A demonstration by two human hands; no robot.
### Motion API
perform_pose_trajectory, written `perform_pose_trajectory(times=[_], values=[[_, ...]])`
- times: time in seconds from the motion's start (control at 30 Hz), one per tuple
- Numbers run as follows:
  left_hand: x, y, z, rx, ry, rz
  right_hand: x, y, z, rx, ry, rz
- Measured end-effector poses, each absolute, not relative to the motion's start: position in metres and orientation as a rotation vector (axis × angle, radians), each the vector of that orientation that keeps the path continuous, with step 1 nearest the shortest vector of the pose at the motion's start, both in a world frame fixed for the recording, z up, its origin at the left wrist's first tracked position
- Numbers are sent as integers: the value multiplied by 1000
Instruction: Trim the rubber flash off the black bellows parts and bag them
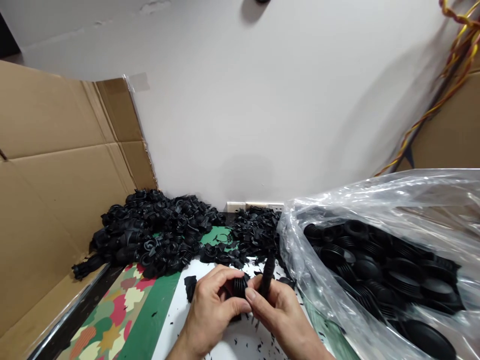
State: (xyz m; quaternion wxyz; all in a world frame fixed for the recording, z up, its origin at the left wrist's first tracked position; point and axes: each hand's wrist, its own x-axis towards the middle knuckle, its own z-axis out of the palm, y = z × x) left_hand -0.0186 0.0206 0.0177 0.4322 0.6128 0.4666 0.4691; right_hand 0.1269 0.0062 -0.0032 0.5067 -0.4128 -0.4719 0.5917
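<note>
Watching remotely, I see the left hand [210, 302] with its fingers gripping a ribbed black part [240, 286] above the tabletop [144, 320], toward the middle of its near edge. The right hand [275, 302] grips a slim dark object [267, 274], its fingertips against that part. If the object is sharp, which I cannot tell, one slip on those ribs might nick the left thumb.

The person's two bare hands, one left hand [206, 302] and one right hand [281, 306], hold one ribbed black rubber piece [240, 286] and one slender black object [267, 276]. Two heaps, one of ribbed black parts [168, 220], one of thin black scraps [258, 231], defy exact counting; one clear plastic bag [296, 245] appears.
</note>
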Motion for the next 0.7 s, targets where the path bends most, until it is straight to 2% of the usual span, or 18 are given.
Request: perform_pose_trajectory(times=[0.17, 0.37, 0.53, 0.7], values=[[-19, 25, 19, 1126, 1095, 1126, 126, 4, -5, -992, -990, 1532], [-22, 24, 18, 1297, 1161, 1228, 118, 6, -11, -940, -876, 1593], [-25, 22, 15, 1512, 1192, 1251, 125, 7, -9, -950, -1030, 1497], [-22, 18, 18, 1566, 1226, 1210, 149, 7, 2, -866, -1008, 1214]])
